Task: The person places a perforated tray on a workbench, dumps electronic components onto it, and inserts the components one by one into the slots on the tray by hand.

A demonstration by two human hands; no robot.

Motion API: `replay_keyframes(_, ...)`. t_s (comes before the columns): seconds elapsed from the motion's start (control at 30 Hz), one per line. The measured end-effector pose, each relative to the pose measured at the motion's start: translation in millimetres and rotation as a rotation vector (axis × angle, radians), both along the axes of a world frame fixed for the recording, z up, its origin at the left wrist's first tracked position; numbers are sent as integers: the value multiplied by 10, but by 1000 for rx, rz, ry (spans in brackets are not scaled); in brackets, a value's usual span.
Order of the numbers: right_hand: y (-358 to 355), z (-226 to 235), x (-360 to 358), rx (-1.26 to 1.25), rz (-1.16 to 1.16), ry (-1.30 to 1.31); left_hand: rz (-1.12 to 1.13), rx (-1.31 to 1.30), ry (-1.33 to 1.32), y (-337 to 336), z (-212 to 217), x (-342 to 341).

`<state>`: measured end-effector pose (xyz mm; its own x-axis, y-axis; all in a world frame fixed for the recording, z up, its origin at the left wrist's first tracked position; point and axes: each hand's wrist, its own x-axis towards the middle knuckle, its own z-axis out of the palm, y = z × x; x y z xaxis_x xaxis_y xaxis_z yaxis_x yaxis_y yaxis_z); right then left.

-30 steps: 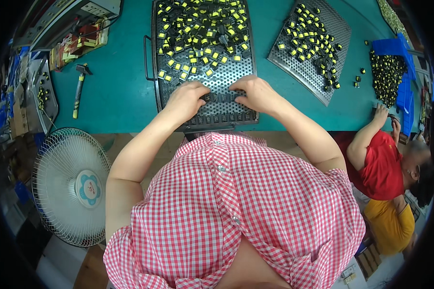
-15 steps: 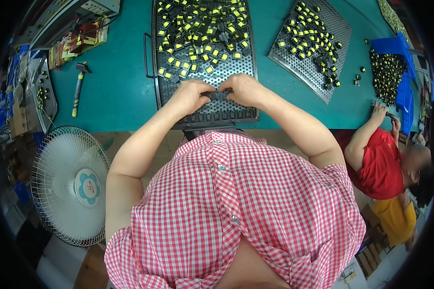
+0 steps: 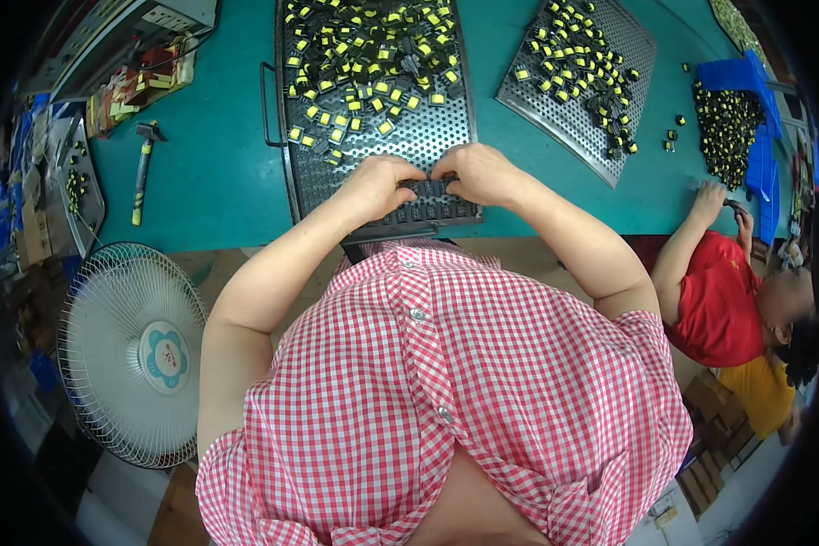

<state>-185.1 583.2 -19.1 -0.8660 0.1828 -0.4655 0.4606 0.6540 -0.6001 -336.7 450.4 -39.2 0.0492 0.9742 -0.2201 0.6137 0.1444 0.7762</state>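
Near edge row: dark blocks point(image 3: 419, 212) are lining the close end of the perforated tray point(image 3: 428, 133).
Dark pieces point(image 3: 435, 191): sitting between the two hands, the row running left-right.
Left hand point(image 3: 379, 185): thumb and fingers are resting curled at the left end; grip, can't tell.
Right hand point(image 3: 482, 174): matching at the right end, equally near; grip unclear too.
Yellow-black parts point(image 3: 384, 55): piling beyond, same tray.
Second tray point(image 3: 544, 113): holding more, rightward.
Blue bin point(image 3: 763, 168): bordering another heap point(image 3: 728, 136).

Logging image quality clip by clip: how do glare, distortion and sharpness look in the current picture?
Head view: soft glare on the bare part of the perforated silvery metal tray; head view: corners fade to black and the tray's left side bows; head view: the small dark blocks between the bare left hand and bare right hand lack readable detail.
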Motion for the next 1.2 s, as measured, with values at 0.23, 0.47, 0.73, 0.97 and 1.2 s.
replay_keyframes(0.23,-16,12,69,16,-29,-11,-23,-21,6,33,28,36)
replay_keyframes(0.47,-35,14,109,31,-16,38,-32,-37,-19,32,37,52)
replay_keyframes(0.73,-34,28,126,69,2,32,-36,-46,-25,38,55,59)
replay_keyframes(0.97,-35,61,114,31,-21,7,-16,-51,-8,33,43,64)
replay_keyframes(1.2,-48,60,146,57,-11,62,-61,12,21,23,34,65)
